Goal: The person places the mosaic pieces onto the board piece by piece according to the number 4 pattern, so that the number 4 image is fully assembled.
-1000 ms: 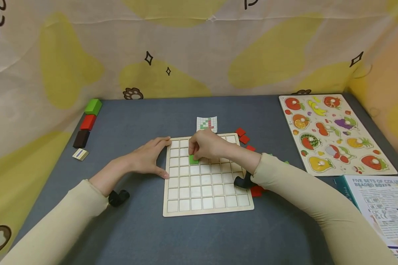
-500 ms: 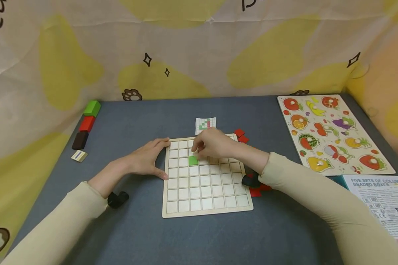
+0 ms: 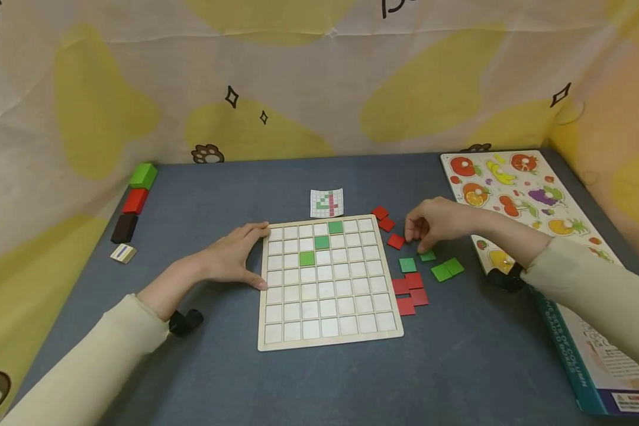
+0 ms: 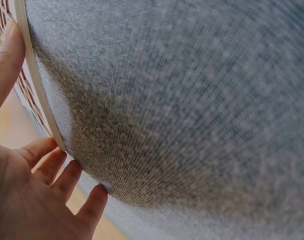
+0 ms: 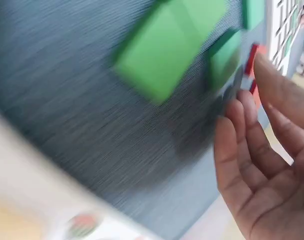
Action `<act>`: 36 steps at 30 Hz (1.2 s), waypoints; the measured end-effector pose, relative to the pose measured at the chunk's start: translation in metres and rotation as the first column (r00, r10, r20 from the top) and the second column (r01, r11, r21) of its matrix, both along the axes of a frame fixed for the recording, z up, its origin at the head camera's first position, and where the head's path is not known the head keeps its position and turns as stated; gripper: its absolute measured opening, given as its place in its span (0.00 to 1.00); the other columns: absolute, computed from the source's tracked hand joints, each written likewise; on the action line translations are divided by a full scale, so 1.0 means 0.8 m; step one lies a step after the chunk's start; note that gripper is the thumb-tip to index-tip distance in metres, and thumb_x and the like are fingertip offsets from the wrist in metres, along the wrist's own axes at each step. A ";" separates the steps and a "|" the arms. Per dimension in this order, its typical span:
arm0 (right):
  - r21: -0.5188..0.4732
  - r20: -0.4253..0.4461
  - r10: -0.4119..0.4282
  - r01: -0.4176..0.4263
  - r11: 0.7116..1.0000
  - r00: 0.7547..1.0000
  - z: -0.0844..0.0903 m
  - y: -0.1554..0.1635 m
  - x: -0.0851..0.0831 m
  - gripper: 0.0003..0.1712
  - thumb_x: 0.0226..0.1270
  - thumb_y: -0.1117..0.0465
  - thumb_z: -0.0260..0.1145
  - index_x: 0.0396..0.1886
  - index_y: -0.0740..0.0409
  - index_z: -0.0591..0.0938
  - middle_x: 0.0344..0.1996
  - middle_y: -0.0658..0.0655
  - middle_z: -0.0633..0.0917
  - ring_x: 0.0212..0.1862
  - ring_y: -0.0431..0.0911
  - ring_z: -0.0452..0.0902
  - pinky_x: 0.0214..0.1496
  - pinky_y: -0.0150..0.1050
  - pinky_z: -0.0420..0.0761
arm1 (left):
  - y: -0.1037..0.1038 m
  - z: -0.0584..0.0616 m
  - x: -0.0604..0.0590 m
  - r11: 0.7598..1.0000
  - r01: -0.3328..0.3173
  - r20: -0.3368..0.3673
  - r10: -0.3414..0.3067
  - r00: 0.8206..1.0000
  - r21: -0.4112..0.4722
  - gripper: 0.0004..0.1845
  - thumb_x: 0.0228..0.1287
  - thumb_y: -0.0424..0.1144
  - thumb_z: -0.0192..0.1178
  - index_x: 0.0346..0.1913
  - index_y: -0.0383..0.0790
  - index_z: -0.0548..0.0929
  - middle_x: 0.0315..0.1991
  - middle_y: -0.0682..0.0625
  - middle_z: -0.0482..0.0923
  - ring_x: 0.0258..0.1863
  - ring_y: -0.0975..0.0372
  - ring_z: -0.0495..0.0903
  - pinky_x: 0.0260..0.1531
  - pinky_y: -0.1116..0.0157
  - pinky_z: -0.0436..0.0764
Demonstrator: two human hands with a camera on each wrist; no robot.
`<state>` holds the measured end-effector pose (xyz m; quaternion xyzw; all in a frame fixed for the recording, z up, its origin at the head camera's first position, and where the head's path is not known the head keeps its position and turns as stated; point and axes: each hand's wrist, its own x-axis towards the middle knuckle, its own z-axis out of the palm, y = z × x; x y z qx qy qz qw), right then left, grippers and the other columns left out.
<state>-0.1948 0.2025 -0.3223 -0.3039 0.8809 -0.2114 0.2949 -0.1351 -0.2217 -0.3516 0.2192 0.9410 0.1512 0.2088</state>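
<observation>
Board: a flat square pale-wood grid board (image 3: 330,331) lies on the grey woven-cloth table (image 3: 234,189), its sides roughly square to the table's near edge; shallow square cells in even rows.
Placed tiles: three thin square green tiles (image 3: 322,242) sit in cells, stepping in a diagonal from upper right down to lower left.
Left hand: the left hand (image 3: 233,256) lies flat and relaxed against the board's left rim, thumb at the lower part of that edge, index finger at the top corner; it grasps nothing.
Right hand: the right hand (image 3: 438,223) is right of the board, fingers curled down onto a small green square tile (image 3: 428,256) on the cloth; whether it is truly pinched cannot be told, and the wrist view is blurred.
Loose tiles: flat red square tiles (image 3: 411,292) and more green square tiles (image 3: 447,269) lie scattered between the board's right rim and a fruit peg puzzle (image 3: 532,201).
Open room: bare cloth lies before the board.
Pattern card: a small gridded paper card (image 3: 327,202) lies just behind the board.
</observation>
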 end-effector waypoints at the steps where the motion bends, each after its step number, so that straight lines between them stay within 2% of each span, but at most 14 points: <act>1: 0.012 0.019 -0.005 0.005 1.000 1.000 -0.001 0.009 0.000 0.12 0.51 0.62 0.79 0.35 0.54 0.85 0.32 0.53 0.85 0.34 0.42 0.77 0.37 0.34 0.79 | 0.000 0.000 0.000 1.000 0.001 -0.003 -0.001 1.000 0.002 0.61 0.45 0.60 0.76 0.77 0.38 0.55 0.80 0.41 0.47 0.78 0.41 0.51 0.70 0.36 0.59; 6: 0.031 0.159 -0.020 0.016 0.999 0.987 -0.004 0.044 0.005 0.16 0.48 0.60 0.80 0.36 0.56 0.83 0.31 0.54 0.82 0.34 0.43 0.74 0.34 0.32 0.77 | 0.001 0.000 0.001 1.000 -0.003 -0.005 0.003 1.000 0.004 0.61 0.45 0.61 0.76 0.77 0.38 0.55 0.80 0.41 0.47 0.78 0.41 0.51 0.70 0.36 0.59; 9: 0.046 0.203 -0.018 0.009 0.999 0.979 -0.005 0.056 0.009 0.17 0.47 0.60 0.81 0.36 0.55 0.83 0.29 0.54 0.80 0.33 0.43 0.73 0.34 0.32 0.77 | 0.002 0.000 0.001 1.000 -0.001 -0.009 0.001 1.000 0.008 0.60 0.46 0.61 0.75 0.76 0.37 0.56 0.80 0.40 0.47 0.77 0.40 0.52 0.70 0.36 0.59; 11: 0.061 0.199 -0.011 -0.001 0.998 0.980 -0.005 0.060 0.012 0.18 0.45 0.59 0.82 0.35 0.54 0.83 0.28 0.54 0.80 0.32 0.42 0.73 0.33 0.32 0.77 | 0.002 0.001 0.001 1.000 -0.002 -0.010 0.002 1.000 0.008 0.60 0.45 0.61 0.75 0.76 0.37 0.56 0.80 0.40 0.48 0.78 0.41 0.52 0.70 0.37 0.59; 18: 0.097 0.091 0.068 -0.077 0.992 0.994 -0.009 0.062 0.017 0.16 0.43 0.60 0.82 0.30 0.49 0.82 0.24 0.48 0.79 0.28 0.39 0.73 0.31 0.31 0.76 | 0.001 0.002 0.000 1.000 0.006 -0.010 -0.006 1.000 0.009 0.60 0.45 0.62 0.75 0.76 0.36 0.56 0.80 0.39 0.48 0.77 0.39 0.52 0.70 0.37 0.59; 25: 0.098 0.090 0.074 -0.083 0.992 0.993 -0.004 0.056 0.011 0.13 0.48 0.61 0.80 0.26 0.50 0.81 0.23 0.47 0.80 0.27 0.39 0.72 0.30 0.32 0.75 | 0.000 0.001 0.002 1.000 0.000 -0.006 0.000 1.000 0.006 0.60 0.46 0.62 0.75 0.76 0.37 0.56 0.80 0.39 0.48 0.77 0.40 0.51 0.69 0.36 0.59; 28: 0.043 0.060 0.032 -0.034 0.998 0.998 0.000 0.044 0.005 0.11 0.51 0.59 0.79 0.26 0.51 0.82 0.23 0.48 0.81 0.27 0.39 0.72 0.30 0.32 0.74 | -0.001 0.001 0.002 1.000 -0.002 -0.006 0.002 1.000 0.003 0.60 0.46 0.62 0.75 0.76 0.37 0.56 0.80 0.39 0.48 0.77 0.40 0.52 0.69 0.35 0.59; 31: -0.063 -0.039 -0.026 0.024 0.998 0.999 0.002 0.014 0.007 0.10 0.52 0.58 0.79 0.28 0.50 0.83 0.23 0.48 0.82 0.27 0.39 0.74 0.31 0.31 0.75 | 0.000 0.000 0.001 1.000 -0.002 -0.004 0.002 1.000 0.004 0.60 0.46 0.62 0.75 0.77 0.38 0.56 0.80 0.40 0.48 0.77 0.40 0.52 0.68 0.34 0.59; 34: -0.207 -0.117 -0.072 0.046 0.977 0.991 0.003 -0.032 0.019 0.09 0.54 0.58 0.78 0.31 0.49 0.84 0.26 0.48 0.84 0.30 0.39 0.78 0.35 0.31 0.79 | 0.001 -0.002 0.000 1.000 -0.004 0.000 0.004 1.000 0.002 0.61 0.45 0.61 0.75 0.77 0.39 0.55 0.80 0.40 0.47 0.78 0.40 0.51 0.68 0.34 0.59; 36: -0.282 -0.134 -0.081 0.041 0.959 0.988 0.002 -0.068 0.029 0.06 0.57 0.61 0.76 0.33 0.51 0.86 0.28 0.48 0.87 0.32 0.39 0.81 0.37 0.32 0.81 | 0.001 -0.002 0.000 1.000 -0.002 -0.005 0.002 1.000 0.005 0.61 0.45 0.61 0.75 0.77 0.38 0.55 0.80 0.40 0.47 0.77 0.40 0.52 0.68 0.34 0.59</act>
